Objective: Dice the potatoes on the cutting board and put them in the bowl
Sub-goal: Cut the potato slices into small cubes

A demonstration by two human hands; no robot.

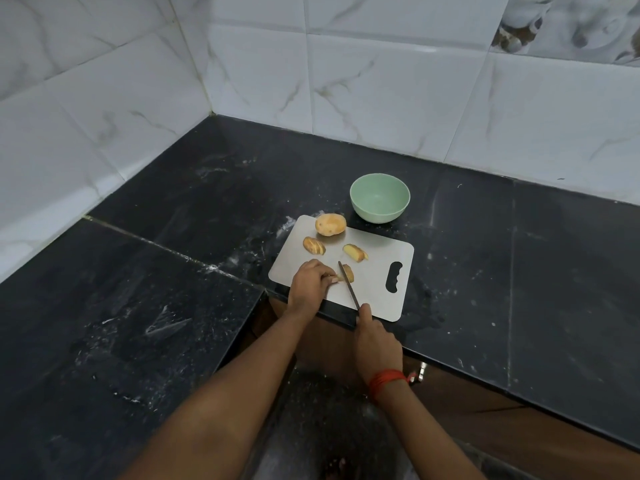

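I record the board, grey metal with a handle slot at its right end. It lies on the dark surface at the centre of the frame, its near corner over the surface's front edge.

Right hand: fingers wrapped round the knife handle, forefinger along the top. The blade runs up and left across the board.

Left hand: fingers curled, tips pinning the near piece of potato at the board's lower middle. The blade sits against that piece, just right of the fingertips. I cannot tell how deep it has gone.

Higher on the board I note a left piece, skin up, and a right piece showing pale flesh, the two well apart. A whole potato, unpeeled, lies at the board's upper edge.

The bowl, pale green, stands on the surface just beyond the board, to the upper right of the whole potato and apart from it.

An orange thread circles the right wrist. White marbled tiles back the surface on two sides, meeting in a corner at upper centre-left.
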